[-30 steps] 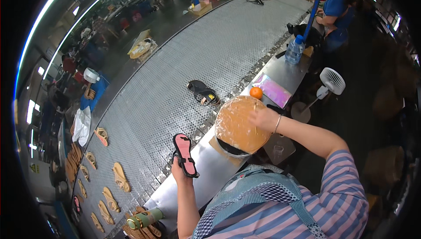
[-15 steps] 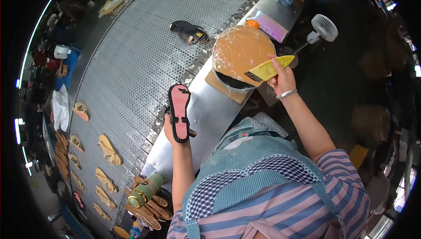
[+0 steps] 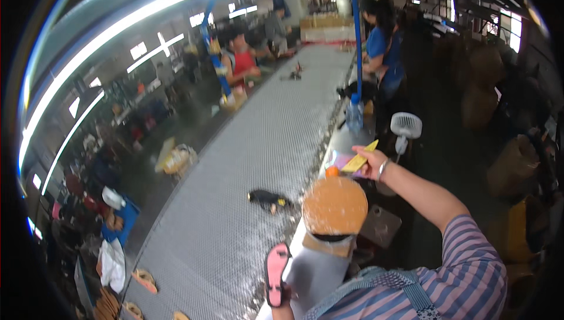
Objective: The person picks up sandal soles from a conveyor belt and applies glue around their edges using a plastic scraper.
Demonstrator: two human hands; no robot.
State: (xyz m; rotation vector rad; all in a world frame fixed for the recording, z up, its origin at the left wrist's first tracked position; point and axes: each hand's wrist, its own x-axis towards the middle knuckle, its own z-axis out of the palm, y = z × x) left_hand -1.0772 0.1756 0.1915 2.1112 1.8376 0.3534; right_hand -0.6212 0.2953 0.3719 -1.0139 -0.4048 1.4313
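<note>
Pink sandal (image 3: 276, 270), left hand (image 3: 286, 293) mostly hidden

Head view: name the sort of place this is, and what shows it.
Probably a footwear factory: a long mesh-topped belt with sandals lying on it, a pink-lined sandal in the person's left hand, and other people along the belt's sides.

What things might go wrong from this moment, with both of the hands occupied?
The right hand holds a yellow tool close to the orange, so a low sweep might knock the fruit away.

The left hand appears to hold the pink-and-black sandal near its lower end only, so it could tip or slip.
</note>
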